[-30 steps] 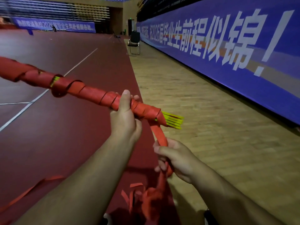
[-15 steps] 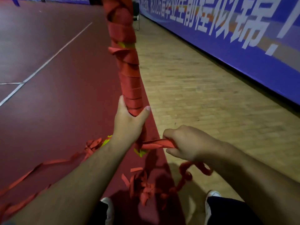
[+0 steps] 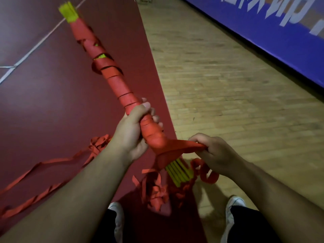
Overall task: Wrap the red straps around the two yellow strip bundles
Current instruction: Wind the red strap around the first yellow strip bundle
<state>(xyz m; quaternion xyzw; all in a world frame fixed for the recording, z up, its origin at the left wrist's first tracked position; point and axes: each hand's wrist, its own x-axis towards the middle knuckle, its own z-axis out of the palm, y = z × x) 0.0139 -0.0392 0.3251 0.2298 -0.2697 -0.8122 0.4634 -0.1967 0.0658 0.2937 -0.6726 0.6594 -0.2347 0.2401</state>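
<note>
A long yellow strip bundle (image 3: pixel 178 171) runs from the upper left down to the lower middle, wound almost fully in red strap (image 3: pixel 112 76). Yellow ends show at the top (image 3: pixel 68 12) and at the bottom. My left hand (image 3: pixel 131 130) grips the wrapped bundle near its lower end. To its right, my right hand (image 3: pixel 215 151) pinches the taut free part of the red strap (image 3: pixel 182 146), which leaves the bundle just above the bare yellow ends. More strap loops below that hand (image 3: pixel 206 174).
Loose red straps (image 3: pixel 52 162) trail over the dark red floor at the left, and a tangled pile (image 3: pixel 156 192) lies by my white shoes (image 3: pixel 235 206). Wooden flooring (image 3: pixel 228 85) spreads to the right, bounded by a blue banner wall (image 3: pixel 280 35).
The bundle has swung from pointing straight up to leaning up-left, showing its far yellow end. My right hand has pulled the strap rightwards across the lower end. The view tilted down.
</note>
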